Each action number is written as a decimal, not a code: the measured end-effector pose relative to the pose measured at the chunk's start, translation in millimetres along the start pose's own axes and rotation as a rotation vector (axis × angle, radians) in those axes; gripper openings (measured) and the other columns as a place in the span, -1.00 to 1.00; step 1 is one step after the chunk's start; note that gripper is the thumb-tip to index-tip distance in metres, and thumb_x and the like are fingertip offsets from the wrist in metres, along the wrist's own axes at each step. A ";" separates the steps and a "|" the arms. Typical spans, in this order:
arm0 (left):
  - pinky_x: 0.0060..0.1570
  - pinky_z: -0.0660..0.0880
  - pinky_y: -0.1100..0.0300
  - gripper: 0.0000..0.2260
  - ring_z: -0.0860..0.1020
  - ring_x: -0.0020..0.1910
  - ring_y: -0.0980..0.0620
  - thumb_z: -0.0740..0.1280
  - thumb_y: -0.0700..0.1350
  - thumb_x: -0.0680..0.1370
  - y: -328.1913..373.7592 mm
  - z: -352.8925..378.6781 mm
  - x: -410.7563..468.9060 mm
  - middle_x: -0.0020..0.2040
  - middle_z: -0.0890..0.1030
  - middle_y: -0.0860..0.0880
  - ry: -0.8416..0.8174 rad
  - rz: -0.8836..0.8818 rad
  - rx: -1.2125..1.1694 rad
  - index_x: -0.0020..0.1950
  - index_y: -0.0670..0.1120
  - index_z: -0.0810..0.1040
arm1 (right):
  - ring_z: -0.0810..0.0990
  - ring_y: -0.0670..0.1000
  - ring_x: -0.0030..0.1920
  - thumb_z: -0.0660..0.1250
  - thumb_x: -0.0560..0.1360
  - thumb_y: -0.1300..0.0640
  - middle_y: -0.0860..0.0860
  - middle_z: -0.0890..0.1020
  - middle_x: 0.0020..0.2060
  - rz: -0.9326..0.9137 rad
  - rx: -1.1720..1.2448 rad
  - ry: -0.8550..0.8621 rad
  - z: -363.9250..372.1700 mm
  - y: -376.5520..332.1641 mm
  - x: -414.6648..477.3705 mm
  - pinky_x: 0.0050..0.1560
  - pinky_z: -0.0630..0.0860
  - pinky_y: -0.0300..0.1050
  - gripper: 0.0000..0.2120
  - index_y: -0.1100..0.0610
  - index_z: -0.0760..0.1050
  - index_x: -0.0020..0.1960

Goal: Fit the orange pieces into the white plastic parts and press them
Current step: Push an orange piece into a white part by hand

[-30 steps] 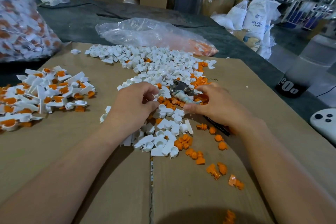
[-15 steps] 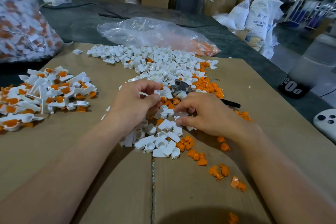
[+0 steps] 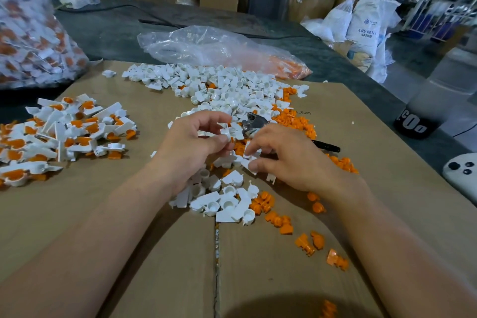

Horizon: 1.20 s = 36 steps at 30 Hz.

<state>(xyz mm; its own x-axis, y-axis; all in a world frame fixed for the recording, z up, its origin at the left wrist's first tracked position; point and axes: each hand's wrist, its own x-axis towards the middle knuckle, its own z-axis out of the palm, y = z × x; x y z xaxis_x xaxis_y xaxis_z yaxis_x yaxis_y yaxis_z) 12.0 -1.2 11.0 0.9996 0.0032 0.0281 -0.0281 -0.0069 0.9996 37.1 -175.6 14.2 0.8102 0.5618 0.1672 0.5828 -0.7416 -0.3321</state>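
Left hand (image 3: 192, 148) beside right hand (image 3: 286, 160) (both curled)

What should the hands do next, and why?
Probably the right hand should leave the second white part it pinches and pick up a loose orange piece nearby. The left hand already pinches a white part, and neither hand shows an orange piece to fit in.

Even bright light, blurry fisheye edges
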 end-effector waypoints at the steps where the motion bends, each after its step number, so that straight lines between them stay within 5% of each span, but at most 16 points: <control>1: -0.19 0.59 0.30 -0.72 0.65 -0.27 0.09 0.26 -0.40 0.51 0.4 -0.2 -0.1 -0.06 0.53 -0.07 -0.006 -0.009 -0.017 -0.03 -0.01 0.57 | 0.46 -0.13 -0.10 0.39 0.44 0.06 -0.07 0.51 -0.03 0.012 0.058 0.048 -1.1 0.4 0.1 -0.07 0.40 -0.20 -0.81 0.03 0.58 0.05; 5: -0.18 0.60 0.28 -0.73 0.66 -0.22 0.04 0.28 -0.42 0.48 1.3 -1.2 0.1 0.00 0.55 -0.11 -0.037 -0.021 -0.075 0.00 -0.06 0.55 | 0.50 -0.26 -0.17 0.41 0.43 0.13 -0.17 0.54 -0.16 0.053 0.244 0.186 -1.7 -0.7 0.0 -0.14 0.40 -0.46 -0.78 0.06 0.59 0.07; 17: -0.24 0.57 0.30 -0.73 0.67 -0.19 -0.06 0.36 -0.44 0.39 0.5 -2.7 -0.5 -0.01 0.59 -0.18 -0.082 -0.002 -0.098 -0.06 -0.11 0.57 | 0.51 -0.25 -0.21 0.41 0.43 0.16 -0.21 0.53 -0.21 0.098 0.247 0.268 -1.7 -2.0 0.6 -0.18 0.39 -0.51 -0.81 0.09 0.60 0.04; 22: -0.29 0.57 0.28 -0.76 0.67 -0.23 -0.07 0.39 -0.42 0.36 0.5 -3.1 -0.3 -0.09 0.60 -0.15 -0.044 -0.014 -0.096 -0.08 -0.13 0.55 | 0.48 -0.31 -0.14 0.35 0.48 0.14 -0.14 0.54 0.00 0.141 0.275 0.183 0.2 0.1 1.6 -0.17 0.32 -0.65 -0.66 0.06 0.49 0.26; 26: -0.31 0.59 0.26 -0.71 0.67 -0.26 -0.04 0.40 -0.39 0.37 0.9 -4.0 -0.3 -0.07 0.58 -0.12 -0.016 -0.026 -0.070 0.00 -0.08 0.57 | 0.51 -0.31 -0.27 0.38 0.44 0.04 -0.26 0.58 -0.26 0.173 0.253 0.182 -16.7 4.4 -3.8 -0.26 0.36 -0.55 -0.97 -0.06 0.58 -0.11; 29: -0.30 0.57 0.31 -0.75 0.66 -0.24 -0.02 0.41 -0.38 0.38 1.7 -4.2 -2.1 -0.07 0.60 -0.12 -0.038 -0.014 -0.033 -0.05 -0.08 0.61 | 0.51 -0.31 -0.38 0.45 0.37 0.07 -0.24 0.58 -0.44 0.185 0.256 -0.022 -33.8 13.6 -12.2 -0.36 0.38 -0.48 -0.88 -0.05 0.55 -0.31; 32: -0.21 0.61 0.25 -0.74 0.65 -0.10 -0.13 0.41 -0.37 0.37 0.9 -3.9 -2.2 0.00 0.60 -0.19 -0.048 -0.023 -0.030 -0.05 -0.08 0.62 | 0.50 -0.26 -0.37 0.52 0.30 0.07 -0.19 0.56 -0.45 0.226 0.134 -0.251 -35.9 14.9 -15.1 -0.34 0.39 -0.39 -0.85 -0.08 0.55 -0.31; 36: -0.24 0.58 0.30 -0.74 0.62 -0.01 -0.20 0.40 -0.40 0.37 0.4 -3.0 -2.5 0.04 0.58 -0.29 -0.053 -0.023 -0.025 -0.06 -0.09 0.61 | 0.49 -0.13 -0.26 0.50 0.32 0.00 -0.10 0.51 -0.32 0.200 -0.075 -0.298 -25.9 11.5 -11.4 -0.21 0.43 -0.16 -0.83 -0.03 0.58 -0.13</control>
<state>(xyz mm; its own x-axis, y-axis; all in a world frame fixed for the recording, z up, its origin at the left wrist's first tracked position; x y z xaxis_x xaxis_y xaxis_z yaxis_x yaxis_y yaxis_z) 9.5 1.8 11.3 0.9988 -0.0495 0.0057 -0.0049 0.0176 0.9998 36.2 -200.1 32.5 0.8611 0.4772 -0.1757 0.4268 -0.8660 -0.2604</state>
